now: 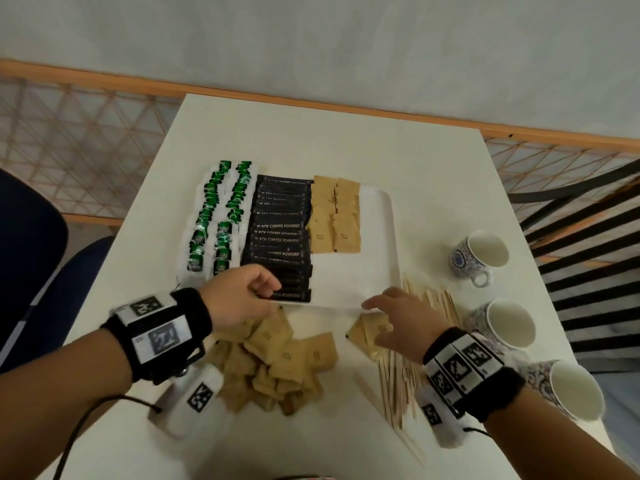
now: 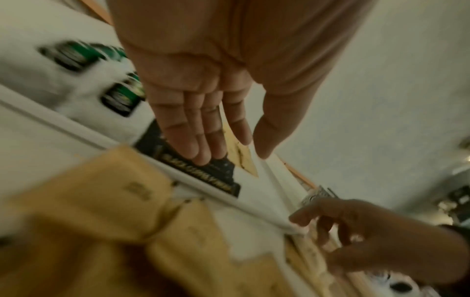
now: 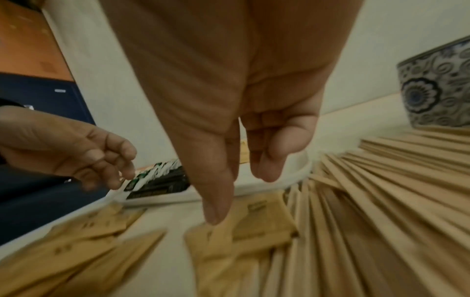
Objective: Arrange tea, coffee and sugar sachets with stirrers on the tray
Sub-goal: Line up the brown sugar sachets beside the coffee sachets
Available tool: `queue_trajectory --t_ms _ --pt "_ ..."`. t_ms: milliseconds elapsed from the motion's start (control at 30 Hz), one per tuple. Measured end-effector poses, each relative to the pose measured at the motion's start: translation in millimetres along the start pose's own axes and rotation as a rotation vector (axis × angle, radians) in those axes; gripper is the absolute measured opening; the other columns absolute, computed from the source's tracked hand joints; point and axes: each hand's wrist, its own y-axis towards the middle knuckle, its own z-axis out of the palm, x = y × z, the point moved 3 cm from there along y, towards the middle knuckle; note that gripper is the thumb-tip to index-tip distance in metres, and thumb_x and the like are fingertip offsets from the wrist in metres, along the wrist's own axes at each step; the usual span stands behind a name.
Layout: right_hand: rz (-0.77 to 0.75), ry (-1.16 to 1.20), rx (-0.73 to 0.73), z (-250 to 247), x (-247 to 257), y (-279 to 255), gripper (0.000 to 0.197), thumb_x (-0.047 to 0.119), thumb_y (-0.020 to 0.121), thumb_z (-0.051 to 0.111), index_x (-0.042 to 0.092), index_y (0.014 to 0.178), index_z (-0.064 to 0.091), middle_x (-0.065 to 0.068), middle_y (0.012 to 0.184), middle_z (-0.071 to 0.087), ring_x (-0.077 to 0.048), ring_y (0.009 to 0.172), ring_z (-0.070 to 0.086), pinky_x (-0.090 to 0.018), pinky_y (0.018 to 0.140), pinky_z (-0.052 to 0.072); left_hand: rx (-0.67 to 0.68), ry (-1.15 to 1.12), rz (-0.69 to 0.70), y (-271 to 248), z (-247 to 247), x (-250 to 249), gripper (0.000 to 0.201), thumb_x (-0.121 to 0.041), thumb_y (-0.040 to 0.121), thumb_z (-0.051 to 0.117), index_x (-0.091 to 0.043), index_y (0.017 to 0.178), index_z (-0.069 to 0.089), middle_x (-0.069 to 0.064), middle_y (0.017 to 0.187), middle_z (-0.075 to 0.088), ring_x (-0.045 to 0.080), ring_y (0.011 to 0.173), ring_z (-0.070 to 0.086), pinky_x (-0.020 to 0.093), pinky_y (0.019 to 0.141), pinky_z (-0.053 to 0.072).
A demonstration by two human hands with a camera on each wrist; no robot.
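**Two hands low over the near edge of a half-filled tray**

Three kinds of sachets sit in rows on the white tray (image 1: 375, 237) in the middle of the desk (image 1: 433, 188): green-and-white tea sachets (image 1: 216, 216) at 9 o'clock, black coffee sachets (image 1: 280, 237) in the centre, and brown sugar sachets (image 1: 334, 216) toward 1 o'clock. The tray's part at 3 o'clock is bare.

At 6 o'clock from the tray, a loose heap of sugar sachets (image 1: 273, 362) lies on the desk. Wooden stirrers (image 1: 398, 382) are scattered at 4 to 5 o'clock, just beside the tray's corner. Three patterned cups (image 1: 479, 256) stand in a line at 3 to 5 o'clock, well apart from the tray.

The left hand (image 1: 239, 296) hovers over the tray's near edge by the last coffee sachets; the left wrist view shows its fingers straight and together, holding nothing. The right hand (image 1: 401, 320) is over two sugar sachets (image 1: 369, 332) lying by the tray's near corner, its fingers relaxed and spread. Whether its thumb (image 3: 216, 201) touches the sachet below it cannot be told from the blurred right wrist view.
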Motion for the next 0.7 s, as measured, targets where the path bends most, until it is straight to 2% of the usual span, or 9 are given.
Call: queue_trajectory --t_ms 67,133,233,300,400,467,567,700 --pt "-0.035 -0.059 -0.005 6.4 1.5 -7.6 0.062 0.026 0.078 0.069 0.034 0.134 0.043 0.009 0.130 0.041 -0.012 0.108 0.051 -0.021 0.084 0.044 0.012 0.103 -0.005 -17.4 2.0 15.2 0.027 -0.017 0.078 0.073 -0.033 0.094 0.057 -0.008 0.105 0.059 0.008 0.090 0.058 0.026 0.081 0.052" --pt "-0.050 -0.112 -0.056 8.2 3.4 -11.9 0.064 0.028 0.078 0.070 0.032 0.134 0.041 0.007 0.130 0.038 -0.013 0.108 0.049 -0.020 0.079 0.042 0.018 0.236 -0.009 -31.8 4.5 26.4 0.031 -0.020 0.077 0.074 -0.034 0.098 0.055 -0.010 0.108 0.050 0.005 0.090 0.052 0.018 0.073 0.043" --pt "0.000 -0.113 -0.089 8.8 3.2 -16.8 0.052 0.037 0.078 0.069 0.029 0.125 0.048 0.007 0.121 0.045 -0.011 0.100 0.049 -0.020 0.075 0.039 -0.072 0.362 -0.045 -48.3 6.8 39.0 0.044 -0.029 0.075 0.074 -0.030 0.114 0.053 -0.005 0.116 0.043 0.014 0.105 0.050 0.023 0.084 0.040" --pt "0.031 -0.152 -0.055 13.1 4.2 -18.2 0.046 0.043 0.078 0.068 0.027 0.119 0.053 0.006 0.111 0.052 -0.012 0.094 0.052 -0.023 0.075 0.042 -0.117 0.406 -0.103 -56.3 10.0 48.3 0.068 -0.042 0.070 0.076 -0.027 0.129 0.045 -0.002 0.127 0.040 0.018 0.116 0.047 0.030 0.096 0.042" --pt "0.032 -0.179 -0.068 22.1 12.3 -15.4 0.041 0.039 0.079 0.068 0.026 0.116 0.057 0.005 0.103 0.055 -0.015 0.093 0.055 -0.027 0.076 0.047 -0.087 0.399 -0.194 -62.3 20.9 58.6 0.097 -0.051 0.058 0.081 -0.027 0.137 0.032 -0.001 0.127 0.035 0.020 0.117 0.046 0.035 0.097 0.043" --pt "0.019 -0.182 -0.066 28.2 22.0 -10.4 0.037 0.036 0.081 0.068 0.025 0.115 0.060 0.004 0.103 0.056 -0.018 0.095 0.058 -0.030 0.080 0.050 -0.075 0.374 -0.213 -63.4 30.0 60.6 0.101 -0.050 0.055 0.082 -0.028 0.136 0.028 -0.001 0.122 0.033 0.021 0.113 0.048 0.039 0.096 0.045" --pt "-0.008 -0.150 -0.064 33.5 32.6 -6.5 0.035 0.033 0.083 0.067 0.024 0.116 0.061 0.001 0.107 0.056 -0.020 0.096 0.059 -0.033 0.086 0.051 -0.090 0.316 -0.199 -60.1 39.9 57.4 0.097 -0.040 0.060 0.080 -0.025 0.138 0.025 0.003 0.123 0.032 0.026 0.111 0.050 0.042 0.096 0.046" --pt "0.025 -0.105 -0.157 25.3 19.0 -16.1 0.047 0.035 0.081 0.069 0.027 0.124 0.053 0.004 0.117 0.054 -0.015 0.102 0.056 -0.028 0.086 0.049 -0.139 0.227 -0.151 -58.0 39.5 55.3 0.093 -0.034 0.062 0.081 -0.026 0.137 0.025 0.001 0.125 0.031 0.022 0.111 0.049 0.038 0.095 0.046"
